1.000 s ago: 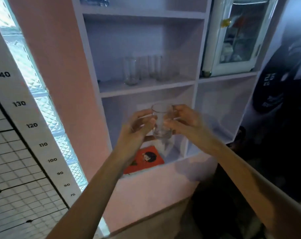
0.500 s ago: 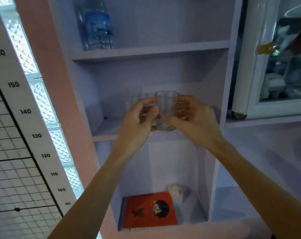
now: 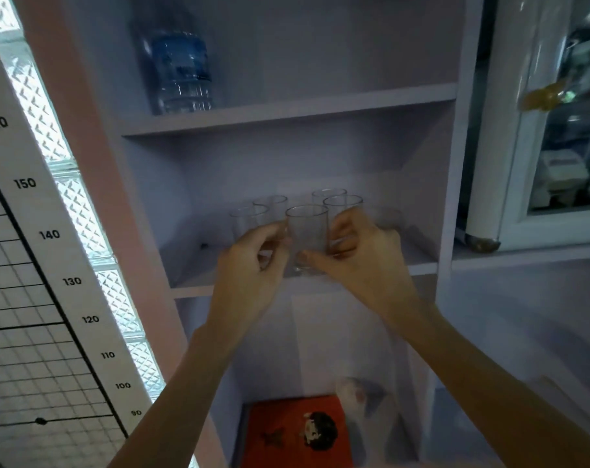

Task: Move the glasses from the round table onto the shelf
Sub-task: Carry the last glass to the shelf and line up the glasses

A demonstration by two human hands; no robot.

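Now that we have raised the glass (image 3: pixel 306 236) from lower down to the shelf (image 3: pixel 418 261), setting it down looks close. Fingers of our left hand (image 3: pixel 249 265) and right hand (image 3: pixel 361 256) pinch it, among glasses (image 3: pixel 341 206) already there; its base contact is hard to make out.

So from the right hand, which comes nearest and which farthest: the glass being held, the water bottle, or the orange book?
1. The held glass: the right hand grips its right side, at the middle shelf's front.
2. The orange book: below the hands, in the bottom compartment.
3. The water bottle: upper left, one shelf above. It is close to the book's rank, though it looks somewhat farther.
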